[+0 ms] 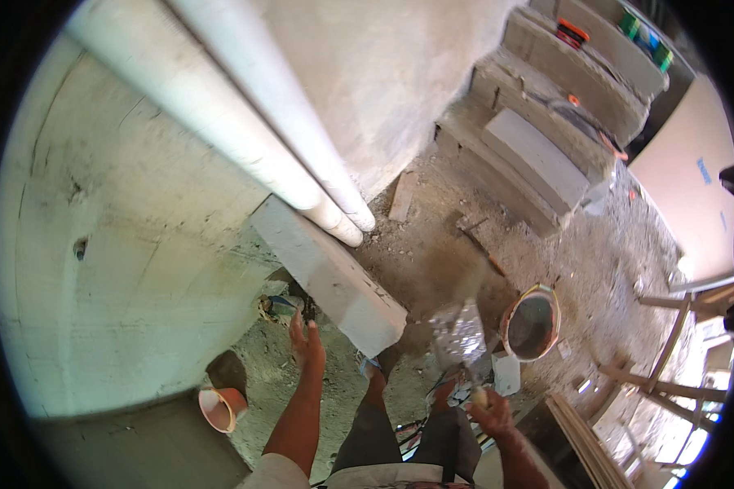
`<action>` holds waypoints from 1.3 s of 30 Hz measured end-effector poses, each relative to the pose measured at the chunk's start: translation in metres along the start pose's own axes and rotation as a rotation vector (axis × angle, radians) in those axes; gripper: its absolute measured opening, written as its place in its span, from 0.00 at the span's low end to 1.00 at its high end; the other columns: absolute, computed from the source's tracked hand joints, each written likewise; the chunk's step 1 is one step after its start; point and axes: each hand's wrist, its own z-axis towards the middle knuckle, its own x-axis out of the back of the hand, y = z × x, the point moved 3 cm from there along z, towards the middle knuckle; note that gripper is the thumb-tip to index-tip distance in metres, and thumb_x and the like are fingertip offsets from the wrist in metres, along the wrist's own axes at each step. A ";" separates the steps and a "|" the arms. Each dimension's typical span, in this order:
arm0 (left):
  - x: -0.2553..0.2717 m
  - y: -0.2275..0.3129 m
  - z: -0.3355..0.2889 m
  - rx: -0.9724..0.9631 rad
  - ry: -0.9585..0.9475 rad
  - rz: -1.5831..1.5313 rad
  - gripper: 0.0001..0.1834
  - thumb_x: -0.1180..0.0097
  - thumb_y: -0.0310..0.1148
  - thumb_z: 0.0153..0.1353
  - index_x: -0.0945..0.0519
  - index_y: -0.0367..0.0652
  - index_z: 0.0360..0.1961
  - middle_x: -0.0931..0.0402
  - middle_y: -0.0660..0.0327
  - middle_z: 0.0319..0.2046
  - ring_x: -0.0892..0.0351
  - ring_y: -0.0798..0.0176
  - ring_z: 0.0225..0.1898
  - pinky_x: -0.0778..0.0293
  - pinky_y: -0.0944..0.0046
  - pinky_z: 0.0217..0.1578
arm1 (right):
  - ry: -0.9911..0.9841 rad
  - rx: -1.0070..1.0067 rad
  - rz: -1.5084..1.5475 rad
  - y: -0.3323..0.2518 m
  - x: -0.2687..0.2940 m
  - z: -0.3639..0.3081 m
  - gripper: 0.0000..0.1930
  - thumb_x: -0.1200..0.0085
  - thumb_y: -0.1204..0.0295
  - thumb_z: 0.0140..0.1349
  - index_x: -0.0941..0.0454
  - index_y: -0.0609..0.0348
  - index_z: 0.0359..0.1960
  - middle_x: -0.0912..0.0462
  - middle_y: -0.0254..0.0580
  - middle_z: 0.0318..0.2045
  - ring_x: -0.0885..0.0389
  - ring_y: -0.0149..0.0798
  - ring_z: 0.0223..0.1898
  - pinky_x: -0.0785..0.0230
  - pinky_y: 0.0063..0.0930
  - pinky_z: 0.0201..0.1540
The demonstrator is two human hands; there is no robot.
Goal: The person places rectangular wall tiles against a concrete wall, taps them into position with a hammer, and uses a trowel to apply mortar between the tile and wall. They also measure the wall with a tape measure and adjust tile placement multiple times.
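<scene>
Trowel (458,334), shiny, broad and silvery

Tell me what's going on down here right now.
A person's right hand grips a trowel by its handle, its shiny blade pointing away from the body. The left hand is open and holds nothing, near a long pale block by two white pipes. A bucket stands to the right of the trowel.
</scene>
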 end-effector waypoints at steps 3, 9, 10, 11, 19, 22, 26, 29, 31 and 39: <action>0.042 -0.021 -0.006 0.151 -0.057 0.092 0.39 0.54 0.60 0.64 0.39 0.46 0.68 0.46 0.48 0.68 0.41 0.43 0.66 0.33 0.43 0.57 | 0.005 0.108 -0.313 -0.047 -0.058 0.019 0.17 0.37 0.59 0.52 0.26 0.59 0.35 0.21 0.50 0.27 0.19 0.51 0.27 0.29 0.43 0.31; 0.137 -0.095 -0.027 0.562 -0.059 0.157 0.33 0.54 0.54 0.65 0.33 0.41 0.63 0.33 0.46 0.59 0.31 0.46 0.59 0.32 0.50 0.56 | 0.045 0.026 -0.705 -0.122 -0.160 0.071 0.22 0.40 0.59 0.55 0.32 0.56 0.45 0.22 0.55 0.40 0.22 0.58 0.44 0.30 0.51 0.44; 0.148 -0.108 -0.032 0.642 -0.059 0.182 0.31 0.54 0.53 0.66 0.31 0.40 0.61 0.30 0.46 0.56 0.28 0.47 0.56 0.31 0.51 0.54 | 0.037 0.043 -0.722 -0.136 -0.175 0.080 0.22 0.40 0.59 0.55 0.33 0.55 0.46 0.22 0.55 0.41 0.22 0.58 0.44 0.30 0.50 0.45; 0.155 -0.117 -0.036 0.647 -0.074 0.231 0.29 0.54 0.52 0.66 0.29 0.40 0.58 0.28 0.47 0.53 0.27 0.48 0.54 0.31 0.52 0.53 | 0.033 0.060 -0.753 -0.152 -0.189 0.091 0.23 0.40 0.59 0.55 0.34 0.55 0.47 0.22 0.55 0.42 0.22 0.59 0.45 0.31 0.50 0.46; 0.178 -0.147 -0.053 0.751 -0.074 0.147 0.22 0.56 0.50 0.67 0.23 0.41 0.42 0.24 0.51 0.39 0.24 0.50 0.40 0.30 0.52 0.43 | 0.007 0.220 -0.918 -0.285 -0.295 0.192 0.21 0.42 0.60 0.59 0.36 0.58 0.46 0.22 0.56 0.43 0.21 0.59 0.47 0.30 0.50 0.48; 0.186 -0.150 -0.045 0.655 -0.166 0.288 0.23 0.56 0.51 0.67 0.23 0.40 0.41 0.23 0.52 0.37 0.24 0.51 0.37 0.30 0.51 0.41 | 0.058 0.250 -0.904 -0.315 -0.324 0.217 0.21 0.42 0.60 0.59 0.36 0.60 0.43 0.21 0.58 0.41 0.21 0.60 0.46 0.31 0.51 0.48; 0.206 -0.161 -0.047 0.691 -0.167 0.227 0.23 0.56 0.51 0.67 0.22 0.40 0.41 0.22 0.54 0.36 0.24 0.54 0.35 0.30 0.54 0.39 | 0.052 0.214 -0.894 -0.322 -0.340 0.225 0.21 0.42 0.61 0.59 0.37 0.59 0.44 0.20 0.58 0.41 0.21 0.60 0.46 0.31 0.51 0.48; 0.221 -0.169 -0.050 0.765 -0.121 0.250 0.22 0.55 0.50 0.67 0.24 0.39 0.36 0.26 0.57 0.31 0.28 0.58 0.32 0.32 0.57 0.36 | 0.121 0.221 -0.857 -0.320 -0.337 0.219 0.21 0.42 0.61 0.59 0.37 0.59 0.44 0.20 0.57 0.40 0.21 0.60 0.45 0.31 0.51 0.48; 0.226 -0.171 -0.055 0.886 -0.104 0.203 0.22 0.55 0.50 0.67 0.27 0.40 0.32 0.29 0.59 0.27 0.32 0.61 0.29 0.34 0.58 0.33 | 0.116 0.202 -0.868 -0.316 -0.331 0.212 0.20 0.43 0.61 0.60 0.36 0.59 0.44 0.20 0.57 0.40 0.21 0.59 0.46 0.31 0.50 0.48; 0.201 -0.151 -0.041 0.783 -0.250 0.191 0.21 0.57 0.50 0.67 0.37 0.44 0.26 0.43 0.63 0.22 0.45 0.64 0.25 0.44 0.57 0.27 | 0.078 0.167 -0.899 -0.283 -0.287 0.187 0.20 0.43 0.60 0.60 0.37 0.57 0.44 0.20 0.56 0.38 0.21 0.60 0.43 0.31 0.52 0.46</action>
